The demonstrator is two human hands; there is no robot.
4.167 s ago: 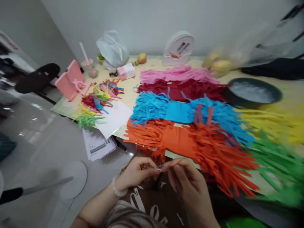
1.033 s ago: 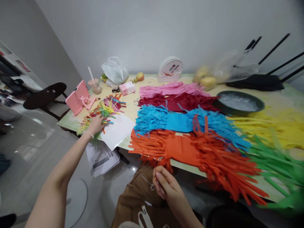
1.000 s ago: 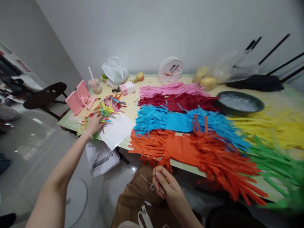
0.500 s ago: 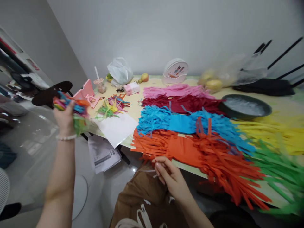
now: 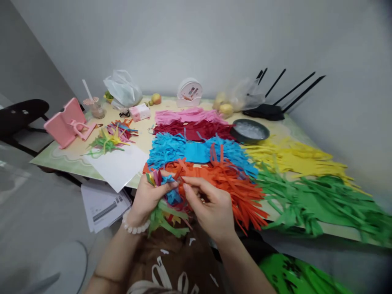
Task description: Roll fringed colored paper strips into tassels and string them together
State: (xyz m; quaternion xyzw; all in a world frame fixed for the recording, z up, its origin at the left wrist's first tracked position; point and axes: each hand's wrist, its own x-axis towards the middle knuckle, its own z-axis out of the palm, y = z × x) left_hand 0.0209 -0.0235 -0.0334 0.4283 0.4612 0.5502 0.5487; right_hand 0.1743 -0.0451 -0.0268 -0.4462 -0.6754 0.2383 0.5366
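My left hand (image 5: pixel 147 200), a white bead bracelet at its wrist, is closed round a bundle of multicoloured strips (image 5: pixel 173 197). Green and yellow ends of the bundle hang down below the fingers. The right hand (image 5: pixel 212 206) pinches an orange-red strip at the bundle's right side; its fingertips are close to the left thumb. Both hands are above my brown apron-like garment, at the table's front edge. Just behind them lies an orange fringed sheet (image 5: pixel 248 200), partly hidden by the hands. A blue fringed sheet (image 5: pixel 197 152) lies beyond it.
Dark red (image 5: pixel 196 130), pink (image 5: pixel 190 115), yellow (image 5: pixel 294 159) and green (image 5: pixel 324 200) fringed sheets cover the table. Left are a strip pile (image 5: pixel 113 136), white paper (image 5: pixel 118 165), pink stand (image 5: pixel 69 122) and drink cup (image 5: pixel 96 108). A dark bowl (image 5: pixel 250 130) and router-like antenna box (image 5: pixel 266 112) stand right.
My left hand has swung in from the far left with the strip bundle. The right hand has met it at the front edge, and the view has turned right.
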